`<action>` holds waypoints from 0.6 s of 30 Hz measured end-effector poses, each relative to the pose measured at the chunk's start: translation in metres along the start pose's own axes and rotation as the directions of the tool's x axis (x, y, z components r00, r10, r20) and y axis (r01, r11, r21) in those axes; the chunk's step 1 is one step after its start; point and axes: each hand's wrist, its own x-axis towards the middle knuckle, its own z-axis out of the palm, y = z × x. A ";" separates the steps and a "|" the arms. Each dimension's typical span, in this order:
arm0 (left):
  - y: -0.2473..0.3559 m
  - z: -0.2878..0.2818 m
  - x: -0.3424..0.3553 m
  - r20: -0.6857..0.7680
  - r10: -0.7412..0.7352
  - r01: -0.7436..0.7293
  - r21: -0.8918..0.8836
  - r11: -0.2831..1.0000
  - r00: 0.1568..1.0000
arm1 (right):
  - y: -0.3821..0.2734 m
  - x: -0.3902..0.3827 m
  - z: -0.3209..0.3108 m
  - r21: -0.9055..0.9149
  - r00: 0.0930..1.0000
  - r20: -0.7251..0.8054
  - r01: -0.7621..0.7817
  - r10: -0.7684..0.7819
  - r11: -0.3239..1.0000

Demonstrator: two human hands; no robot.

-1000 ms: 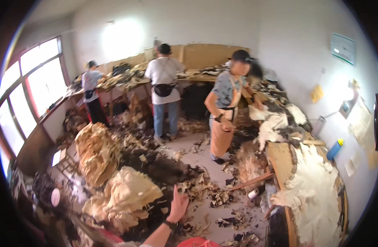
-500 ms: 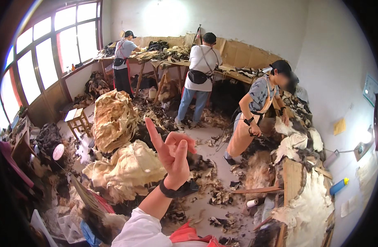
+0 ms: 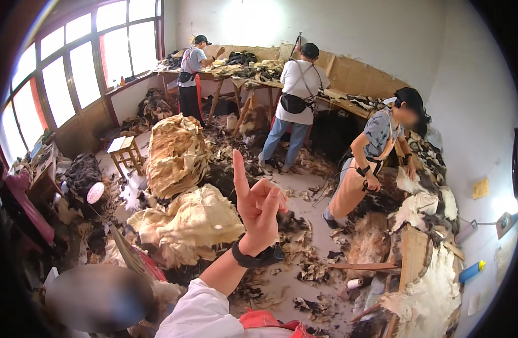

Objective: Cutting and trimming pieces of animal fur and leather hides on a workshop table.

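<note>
My left hand is raised in mid-view, empty, index finger stretched up, other fingers bent and thumb upright. A black band circles the wrist, above a white sleeve. In the picture it appears before a crumpled cream hide pile and a taller tan one; no contact is visible. On the right, a co-worker in a peach apron bends over white and dark hides on a bench. My right hand is not in view.
Two co-workers stand at a back worktable heaped with hides. A wooden stool is by the windows. Scraps litter the floor. A white-hide-covered board lines the right. A blurred oval patch hides the lower left.
The view has swung leftward, showing more windows. My left hand has risen from the lower middle, index still up. The apron-wearing co-worker now leans further over the right-hand hides.
</note>
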 end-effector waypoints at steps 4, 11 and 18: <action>0.004 0.001 -0.001 0.010 0.111 -0.112 0.037 0.993 0.994 | -0.022 -0.014 -0.020 -0.633 0.947 0.313 0.267 -0.075 0.727; 0.000 0.002 0.001 -0.033 0.058 -0.055 0.100 0.993 0.998 | -0.121 -0.070 -0.069 -0.437 0.976 0.180 -0.034 0.124 0.899; -0.071 -0.022 0.022 -0.125 -0.164 0.173 0.062 0.983 0.978 | -0.118 -0.060 -0.070 -0.176 0.937 0.132 -0.298 0.322 0.938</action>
